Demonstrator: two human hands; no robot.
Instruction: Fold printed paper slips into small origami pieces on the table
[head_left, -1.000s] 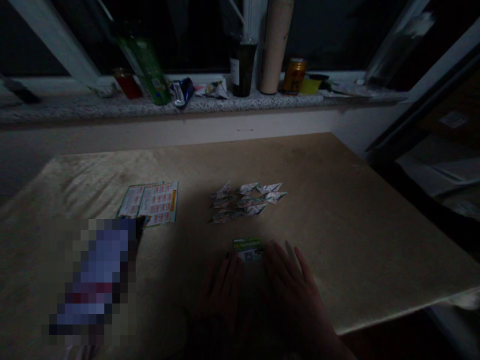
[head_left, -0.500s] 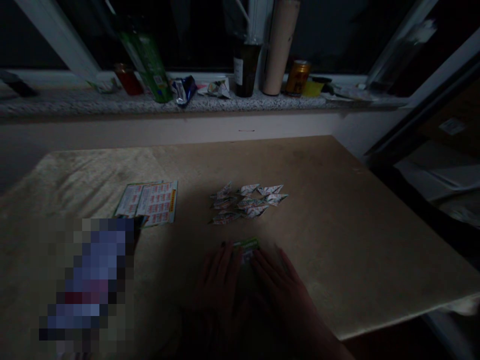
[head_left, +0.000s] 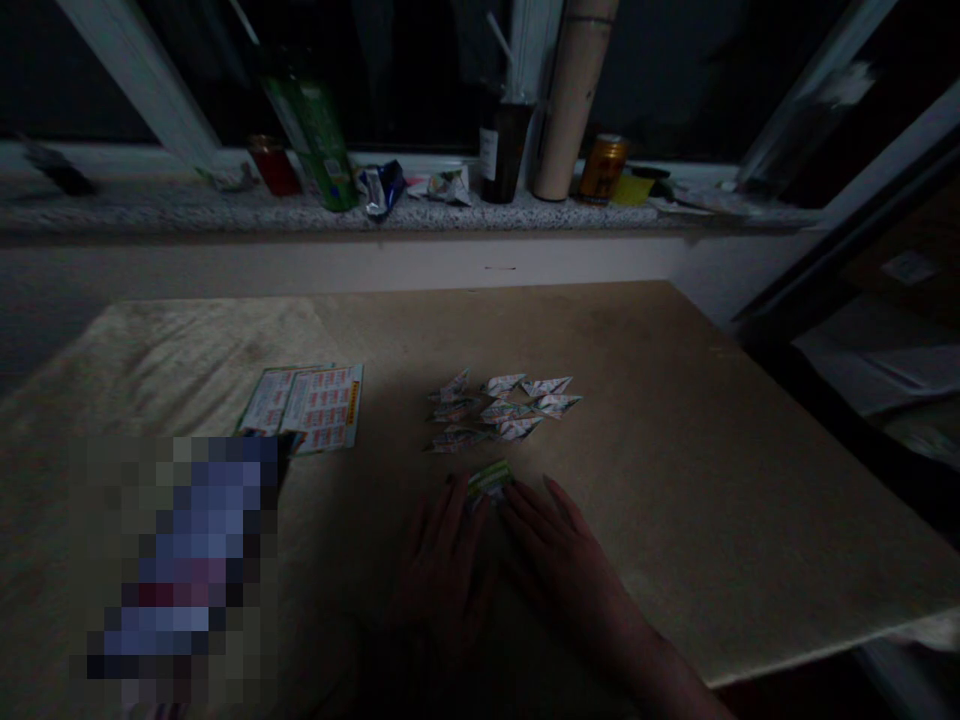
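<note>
Small paper (head_left: 489, 478), green-topped, paler and dim below, slightly skewed, partly covered, lies well in from table (head_left: 750, 480)'s far edge, left hand (head_left: 441, 555) and right hand (head_left: 559, 555) flat at its sides, fingers stretched out.

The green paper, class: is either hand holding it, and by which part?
The left hand and right hand seem to touch the green paper at its sides; whether they grip or only press it cannot be told.
</note>
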